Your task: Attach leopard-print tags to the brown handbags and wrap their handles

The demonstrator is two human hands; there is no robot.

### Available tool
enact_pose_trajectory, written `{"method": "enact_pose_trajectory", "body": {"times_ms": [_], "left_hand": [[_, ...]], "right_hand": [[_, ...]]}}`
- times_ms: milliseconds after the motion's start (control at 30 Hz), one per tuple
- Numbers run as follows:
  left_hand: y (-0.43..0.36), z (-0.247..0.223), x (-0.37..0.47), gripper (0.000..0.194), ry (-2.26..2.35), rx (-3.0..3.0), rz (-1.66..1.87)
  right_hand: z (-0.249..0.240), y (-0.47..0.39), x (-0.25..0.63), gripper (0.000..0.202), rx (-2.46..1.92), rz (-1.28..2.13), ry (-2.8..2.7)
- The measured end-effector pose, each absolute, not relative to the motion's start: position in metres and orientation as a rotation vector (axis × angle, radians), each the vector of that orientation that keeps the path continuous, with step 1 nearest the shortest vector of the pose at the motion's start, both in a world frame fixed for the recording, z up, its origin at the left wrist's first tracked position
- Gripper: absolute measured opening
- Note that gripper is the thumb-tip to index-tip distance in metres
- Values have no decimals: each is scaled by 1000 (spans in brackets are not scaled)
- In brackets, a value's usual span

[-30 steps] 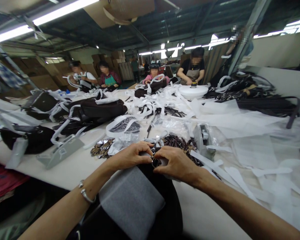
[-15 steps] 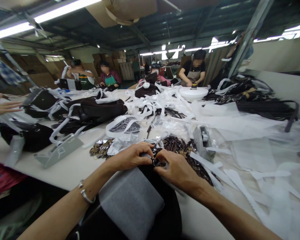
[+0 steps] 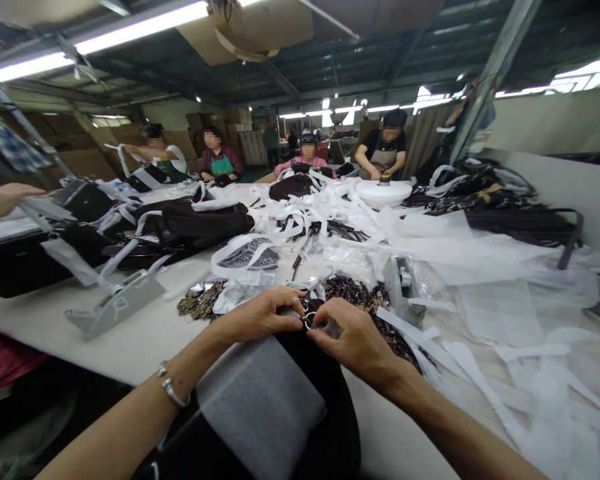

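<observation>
A dark handbag [image 3: 340, 420] lies close in front of me, with a soft grey wrapping sheet [image 3: 260, 407] over it. At its far end is a small shiny metal ring [image 3: 308, 321] on dark hardware. My left hand [image 3: 273, 310] is closed, thumb and fingers pinching the hardware from the left. From the right, my right hand [image 3: 353, 333] grips the ring between thumb and forefinger. The fingers partly hide how ring and hardware join. Just beyond my hands lies a heap of dark brown and gold chains [image 3: 355, 293].
A grey metal stand [image 3: 117, 307] is on the left, another grey device [image 3: 403, 287] on the right. White strips [image 3: 485, 380] cover the right side. Wrapped dark bags [image 3: 205, 223] lie further back. A co-worker's hand [image 3: 3, 200] is at far left; several people sit opposite.
My hands stay at the hardware; the ring now shows more clearly between my fingertips. At far left, the co-worker's hand and a black bag have shifted. A person opposite has lowered their arms.
</observation>
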State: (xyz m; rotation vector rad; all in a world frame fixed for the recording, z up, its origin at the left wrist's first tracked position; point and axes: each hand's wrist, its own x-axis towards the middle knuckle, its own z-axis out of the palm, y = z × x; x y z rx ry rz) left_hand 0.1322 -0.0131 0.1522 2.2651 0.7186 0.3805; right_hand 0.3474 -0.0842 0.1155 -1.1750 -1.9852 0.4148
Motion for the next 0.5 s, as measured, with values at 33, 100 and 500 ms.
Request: {"method": "enact_pose_trajectory", "body": {"times_ms": [33, 100, 500], "left_hand": [[-13, 152, 132, 14, 717, 2269, 390], [-13, 151, 133, 14, 710, 2281, 409], [-23, 152, 138, 14, 666, 2320, 418]], "right_hand": [[117, -81, 352, 8, -1110, 403, -2053], [121, -76, 360, 5, -1003, 414, -2183], [148, -78, 363, 17, -1386, 817, -2162]]}}
